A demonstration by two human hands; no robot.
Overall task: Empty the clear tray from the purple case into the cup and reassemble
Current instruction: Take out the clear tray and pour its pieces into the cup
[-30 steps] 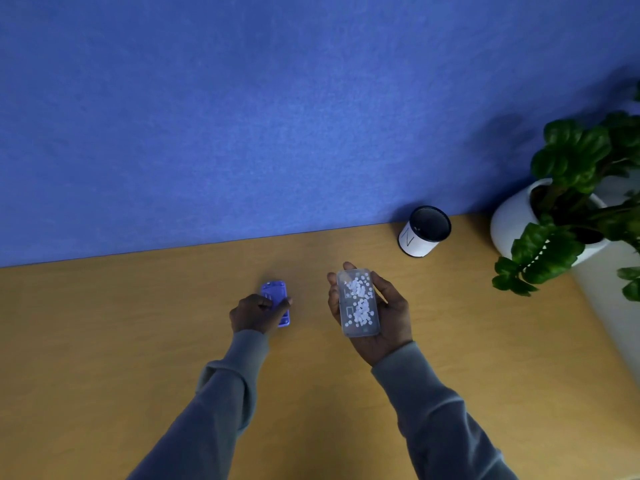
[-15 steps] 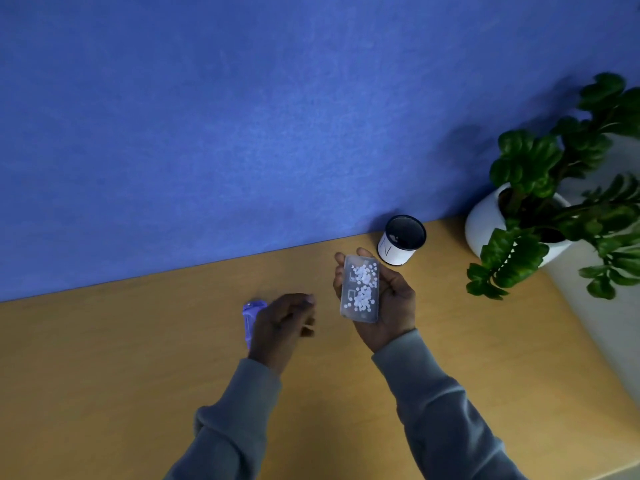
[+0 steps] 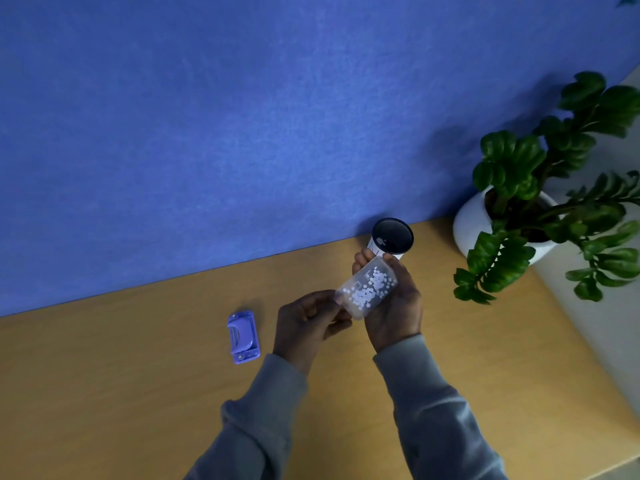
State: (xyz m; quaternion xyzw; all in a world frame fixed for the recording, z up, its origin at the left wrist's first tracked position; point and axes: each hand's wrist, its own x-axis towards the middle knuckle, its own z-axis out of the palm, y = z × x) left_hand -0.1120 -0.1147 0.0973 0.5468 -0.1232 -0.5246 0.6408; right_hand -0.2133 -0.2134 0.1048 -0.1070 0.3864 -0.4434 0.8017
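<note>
The clear tray (image 3: 367, 292), holding several small white round bits, is tilted in the air above the wooden table. My right hand (image 3: 394, 306) cradles it from below and the right. My left hand (image 3: 308, 322) pinches the tray's lower left end with its fingertips. The purple case (image 3: 242, 336) lies alone on the table, left of my left hand and apart from it. The white cup (image 3: 393, 239), dark inside, stands by the wall just beyond the tray's far end; a few white bits show inside near its rim.
A blue wall (image 3: 242, 116) backs the wooden table (image 3: 138, 393). A white pot (image 3: 472, 225) with a leafy green plant (image 3: 540, 192) stands at the right, close to the cup. The table's right edge runs diagonally beside a pale surface.
My left hand has let go of the purple case, left it on the table and come over to grip the tray's end. My right hand carried the tray closer to the cup.
</note>
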